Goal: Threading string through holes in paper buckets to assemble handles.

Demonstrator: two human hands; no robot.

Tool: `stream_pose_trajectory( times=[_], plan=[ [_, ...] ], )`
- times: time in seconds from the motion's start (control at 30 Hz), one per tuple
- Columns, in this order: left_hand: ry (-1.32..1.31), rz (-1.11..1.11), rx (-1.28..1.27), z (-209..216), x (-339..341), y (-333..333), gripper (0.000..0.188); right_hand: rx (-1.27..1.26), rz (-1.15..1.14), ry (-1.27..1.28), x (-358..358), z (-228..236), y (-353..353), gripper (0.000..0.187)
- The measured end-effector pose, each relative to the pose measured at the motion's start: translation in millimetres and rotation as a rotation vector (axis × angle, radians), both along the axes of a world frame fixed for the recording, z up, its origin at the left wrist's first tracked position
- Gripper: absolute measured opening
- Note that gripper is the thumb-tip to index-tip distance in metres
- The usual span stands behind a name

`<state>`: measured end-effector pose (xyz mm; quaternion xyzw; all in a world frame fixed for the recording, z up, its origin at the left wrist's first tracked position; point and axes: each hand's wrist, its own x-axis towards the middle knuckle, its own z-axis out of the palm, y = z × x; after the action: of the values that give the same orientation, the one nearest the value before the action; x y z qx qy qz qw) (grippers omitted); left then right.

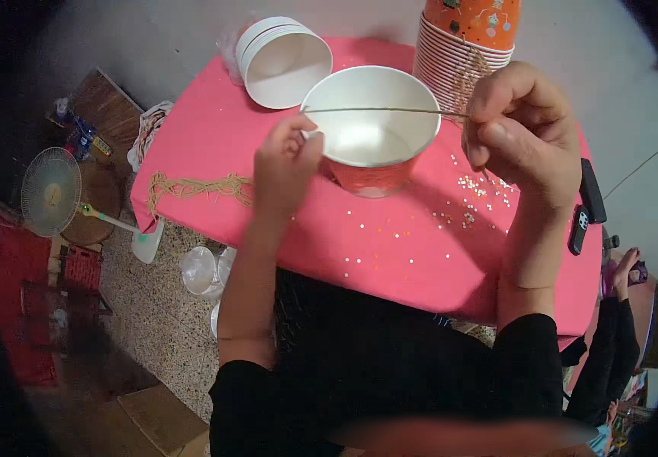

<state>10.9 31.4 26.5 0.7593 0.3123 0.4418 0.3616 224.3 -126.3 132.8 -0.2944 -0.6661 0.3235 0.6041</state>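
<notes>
A thin, dark tan cord (386,110) runs nearly straight across, above a large paper tub (375,177) with a white inside and red outside. My right hand (531,133) pinches its right end between thumb and fingers. At the other end, my left hand (289,164) has its fingers curled in against the cord, beside the tub's left rim. Small white and orange beads (470,206) lie scattered on the pink tablecloth (321,236). A bundle of tan cords (199,187) rests along the table's left side.
White tubs (287,65), nested on their side, lie at the back left. A tall stack of orange tubs (462,65) stands at the back right, more tan cords hanging against it. Dark handheld devices (579,230) sit by the right edge. Another person's legs (611,343) show far right.
</notes>
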Motion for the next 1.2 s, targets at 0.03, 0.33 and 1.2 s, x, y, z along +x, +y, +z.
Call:
stream_pose_trajectory(
  times=[0.03, 0.33, 1.2],
  plan=[
    [0.003, 0.006, 0.005, 2.4, -3.8, 9.8, 0.021, 0.005, 0.006, 0.003, -0.9, 2.8, -2.0, 0.016],
    [-0.075, 0.227, 0.348, 29.0, -16.7, 24.7, 0.018, -0.056, 0.251, 0.142, -9.3, 2.6, -0.4, 0.014],
    [-0.155, -0.156, -0.1, 24.1, -17.3, -65.6, 0.01, 0.26, -0.821, -0.758, 5.6, -22.8, 41.2, 0.017]
  ],
)
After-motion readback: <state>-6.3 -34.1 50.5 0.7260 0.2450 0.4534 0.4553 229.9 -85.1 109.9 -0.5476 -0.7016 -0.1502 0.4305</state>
